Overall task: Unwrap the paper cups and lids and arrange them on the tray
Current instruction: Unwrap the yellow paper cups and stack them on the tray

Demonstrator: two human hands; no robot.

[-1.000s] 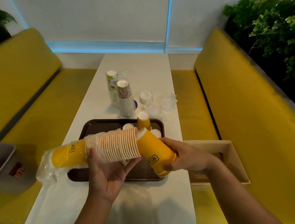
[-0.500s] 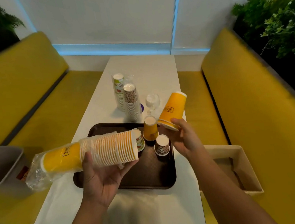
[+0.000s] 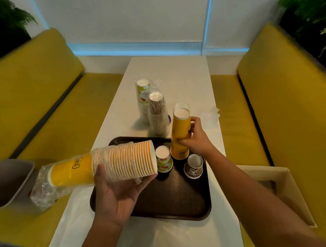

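Booth with yellow benches either side, long white table (image 3: 174, 79) running away from the camera. Landmark: the dark brown tray (image 3: 165, 200) at the near middle of the table.

Done so far, judging from the layout: three cups stand upside down at the tray's far end, namely a fruit-print cup (image 3: 163, 160), a yellow cup (image 3: 179, 151) just right of it, and a brown-patterned cup (image 3: 194, 166) nearer the camera. The rest of the tray is bare.

In hand: right hand (image 3: 196, 138) is closed around a second yellow cup (image 3: 181, 126), inverted, set over or directly above the yellow one on the tray; whether it is fully seated I cannot tell. Left hand (image 3: 116, 188), fingers curled under, cradles a long sleeve of yellow cups (image 3: 110, 163) lying sideways over the tray's left edge, plastic wrap (image 3: 44, 191) pushed back to its left end.

Left to do, likely: most of this sleeve; two wrapped stacks (image 3: 152, 106) beyond the tray; clear items (image 3: 209, 115), possibly lids, beyond the tray's right corner, too blurred to be sure.

Around: grey bin (image 3: 7, 182) left of the tray on the bench, open cardboard box (image 3: 276, 190) to its right.

Obstruction: the sleeve hangs close to the fruit-print cup and could knock it.
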